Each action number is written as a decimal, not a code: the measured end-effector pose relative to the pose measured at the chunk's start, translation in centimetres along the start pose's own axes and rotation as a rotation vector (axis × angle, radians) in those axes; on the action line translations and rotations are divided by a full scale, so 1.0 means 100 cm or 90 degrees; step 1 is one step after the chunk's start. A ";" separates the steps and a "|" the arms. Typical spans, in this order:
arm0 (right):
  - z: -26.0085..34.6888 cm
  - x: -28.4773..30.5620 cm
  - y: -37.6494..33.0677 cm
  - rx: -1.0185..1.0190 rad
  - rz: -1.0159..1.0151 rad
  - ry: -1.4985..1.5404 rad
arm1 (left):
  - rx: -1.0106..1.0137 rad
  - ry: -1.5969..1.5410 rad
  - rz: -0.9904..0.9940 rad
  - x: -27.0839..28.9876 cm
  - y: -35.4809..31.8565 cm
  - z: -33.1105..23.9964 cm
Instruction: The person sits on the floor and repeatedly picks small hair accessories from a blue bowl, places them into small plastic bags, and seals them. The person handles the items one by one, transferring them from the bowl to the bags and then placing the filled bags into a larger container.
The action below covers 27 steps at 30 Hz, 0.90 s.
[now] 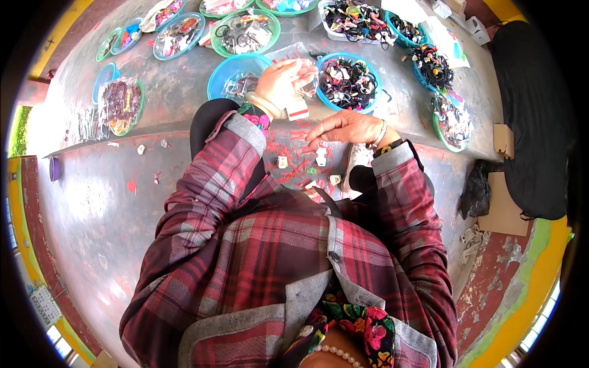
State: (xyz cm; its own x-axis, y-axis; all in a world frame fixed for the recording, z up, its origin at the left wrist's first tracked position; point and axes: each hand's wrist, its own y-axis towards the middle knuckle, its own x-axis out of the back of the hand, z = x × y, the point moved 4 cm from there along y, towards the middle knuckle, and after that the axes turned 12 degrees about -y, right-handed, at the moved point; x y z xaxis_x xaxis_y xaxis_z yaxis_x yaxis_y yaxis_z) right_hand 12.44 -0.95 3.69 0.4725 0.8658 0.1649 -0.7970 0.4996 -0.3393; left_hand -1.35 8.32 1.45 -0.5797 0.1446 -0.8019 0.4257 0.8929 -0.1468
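My left hand (277, 86) is raised between two blue basins, palm up, its fingers curled on thin pale-brown elastic bands (310, 84). Below them is a small white card with a red stripe (297, 110); whether it is attached to the bands I cannot tell. A little lower and to the right, my right hand (348, 127) is in the air with its fingers stretched to the left and nothing visible in it. Just beyond it stands the blue basin of dark hair ties (348, 83). Behind my left hand, another blue basin (215, 78) holds clear packets.
Red scraps (288, 150) and small cards (321, 156) litter the floor between my legs. A green basin of bands (245, 32) and a white tub of hair ties (359, 21) stand farther back. At the right are a black bag (475, 190) and a long black case (531, 122).
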 end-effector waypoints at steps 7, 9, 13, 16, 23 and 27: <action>0.013 0.008 -0.005 0.050 -0.173 0.314 | -0.006 -0.012 0.016 0.005 0.002 -0.001; 0.011 0.021 -0.011 0.119 -0.212 0.353 | 0.000 -0.013 0.021 0.005 0.002 0.000; 0.015 0.026 -0.018 0.242 -0.197 0.403 | 0.022 -0.006 0.021 0.004 0.000 -0.002; 0.015 0.026 -0.020 0.326 -0.198 0.394 | 0.014 -0.005 0.019 0.001 0.000 -0.003; -0.041 -0.007 0.023 -0.262 -0.071 -0.288 | -0.006 -0.041 -0.014 0.011 0.004 -0.002; -0.015 0.002 0.018 0.041 -0.199 0.116 | 0.001 -0.038 0.024 0.005 0.003 -0.001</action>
State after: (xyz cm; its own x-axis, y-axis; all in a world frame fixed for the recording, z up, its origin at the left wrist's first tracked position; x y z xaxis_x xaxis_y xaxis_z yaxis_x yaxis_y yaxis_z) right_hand 11.69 0.05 1.74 0.7513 0.6549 0.0822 -0.6230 0.7447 -0.2393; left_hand -1.54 8.72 1.03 -0.5216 0.1520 -0.8395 0.4472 0.8867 -0.1173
